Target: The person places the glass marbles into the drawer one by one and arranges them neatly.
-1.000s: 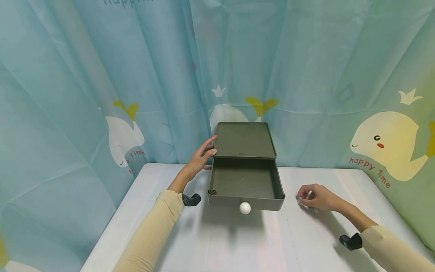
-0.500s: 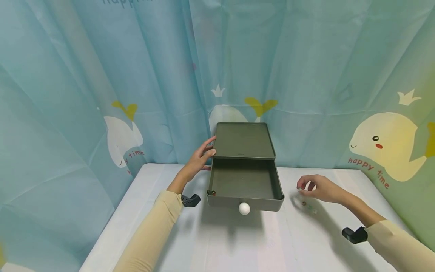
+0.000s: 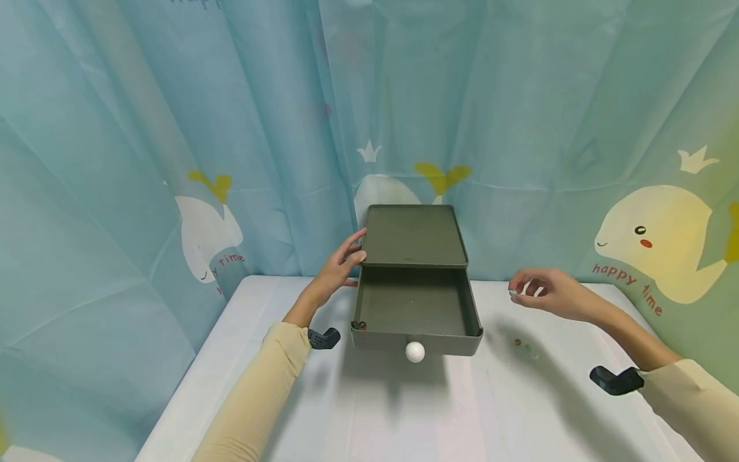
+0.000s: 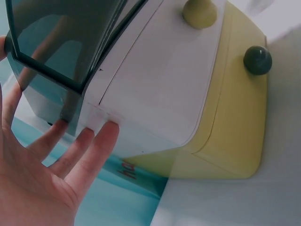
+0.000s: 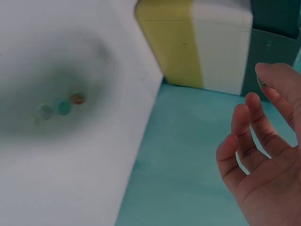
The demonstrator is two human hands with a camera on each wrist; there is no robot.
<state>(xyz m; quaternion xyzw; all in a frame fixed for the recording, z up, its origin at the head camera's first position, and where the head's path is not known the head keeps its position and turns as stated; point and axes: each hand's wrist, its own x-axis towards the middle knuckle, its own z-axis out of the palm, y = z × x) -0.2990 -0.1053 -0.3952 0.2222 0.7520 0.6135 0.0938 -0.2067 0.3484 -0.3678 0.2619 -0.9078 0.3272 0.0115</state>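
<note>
A small drawer cabinet stands at the table's middle, its dark green top drawer (image 3: 416,308) pulled out, with a white knob (image 3: 414,351) on the front. My left hand (image 3: 335,269) rests against the cabinet's left side, fingers extended. In the left wrist view its fingertips touch the green and white (image 4: 150,84) sections. My right hand (image 3: 551,292) is raised right of the cabinet and pinches a tiny pale, greenish piece (image 5: 261,82) between thumb and forefinger; its kind is too small to tell. Below lie small round pieces: a brown-orange one (image 5: 77,98), a teal one (image 5: 64,107) and a clear one (image 5: 45,111).
Tiny dark and reddish pieces (image 3: 359,325) lie in the drawer's front left corner. Beneath are a white drawer with a yellow knob (image 4: 200,12) and a yellow drawer with a green knob (image 4: 257,60). A whale-printed curtain (image 3: 519,128) hangs behind the white table (image 3: 404,410).
My right hand has lifted off the table with the tiny piece, rising up and away from the small round pieces, which are now exposed. The left hand and drawer stay put.
</note>
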